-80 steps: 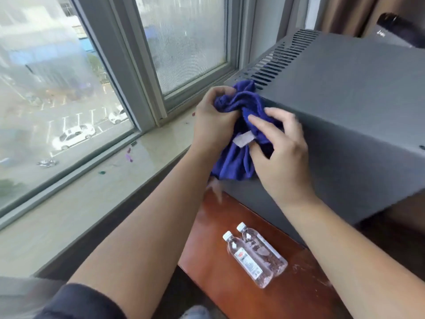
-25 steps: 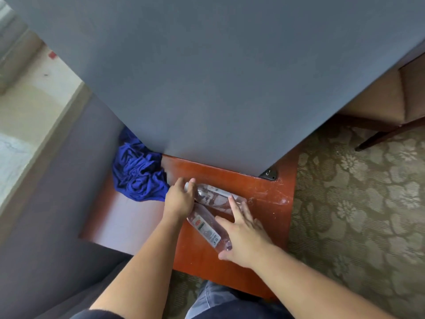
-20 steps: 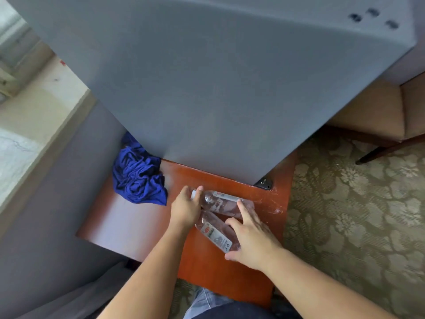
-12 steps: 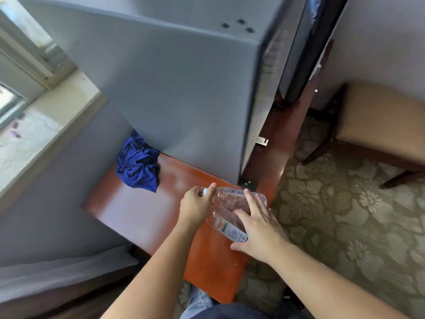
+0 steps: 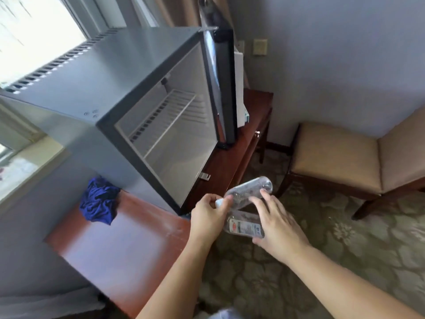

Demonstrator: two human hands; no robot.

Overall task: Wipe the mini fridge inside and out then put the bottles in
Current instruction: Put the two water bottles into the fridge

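Matt grey metal fridge [image 5: 92,72] — glossy wood table [image 5: 110,245], clear plastic bottles [image 5: 247,192].

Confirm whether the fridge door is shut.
No: the fridge door is swung wide open, leaving the wire shelf inside exposed.

I see my left grip [image 5: 208,216] and right grip [image 5: 274,223] side by side off the bench's [image 5: 119,245] front corner, over the carpet [image 5: 345,245]. Between them lie two bottles [image 5: 247,192], one above the other, caps toward the left grip. Up and left of the left grip the mini fridge [image 5: 110,72] stands on the bench, its door [image 5: 220,88] swung open on the far side, a wire shelf [image 5: 167,118] inside. Well left of the left grip a cloth [image 5: 99,204] lies on the bench against the fridge's side. A chair [image 5: 358,157] stands beyond and right of my right grip, against the wall.
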